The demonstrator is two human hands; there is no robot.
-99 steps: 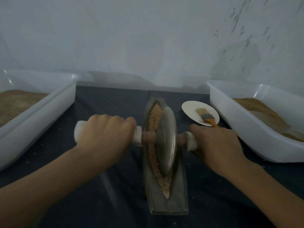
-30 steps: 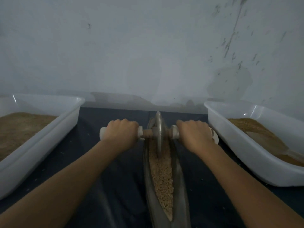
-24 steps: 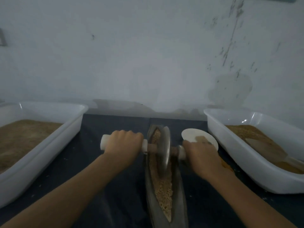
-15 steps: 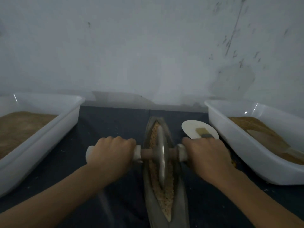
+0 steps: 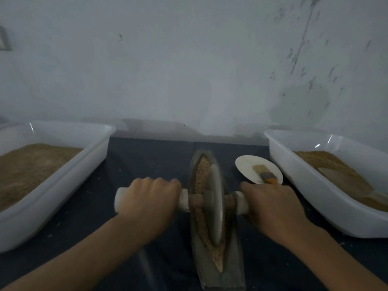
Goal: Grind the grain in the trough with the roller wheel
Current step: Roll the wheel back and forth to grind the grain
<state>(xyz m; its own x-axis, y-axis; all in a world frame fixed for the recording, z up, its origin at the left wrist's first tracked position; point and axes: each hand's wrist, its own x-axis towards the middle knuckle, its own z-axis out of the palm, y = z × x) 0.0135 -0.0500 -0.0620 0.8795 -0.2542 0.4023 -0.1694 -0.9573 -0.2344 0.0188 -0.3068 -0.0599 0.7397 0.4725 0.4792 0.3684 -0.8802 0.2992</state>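
Note:
A narrow boat-shaped trough (image 5: 235, 269) lies lengthwise on the dark table, holding tan grain (image 5: 200, 173). The grey roller wheel (image 5: 215, 204) stands on edge in the trough's middle, on a wooden axle with white handles. My left hand (image 5: 150, 203) grips the left handle, whose white end sticks out to the left. My right hand (image 5: 273, 208) grips the right handle and hides most of it.
A white tub (image 5: 52, 185) of brown meal stands at the left. Another white tub (image 5: 327, 194) at the right holds meal and a scoop. A small white plate (image 5: 247, 166) with a brush (image 5: 265, 175) lies between trough and right tub. A wall closes the back.
The wheel has rolled from the far end of the trough back toward me to its middle. Both hands came with it, and the plate with the brush is uncovered again.

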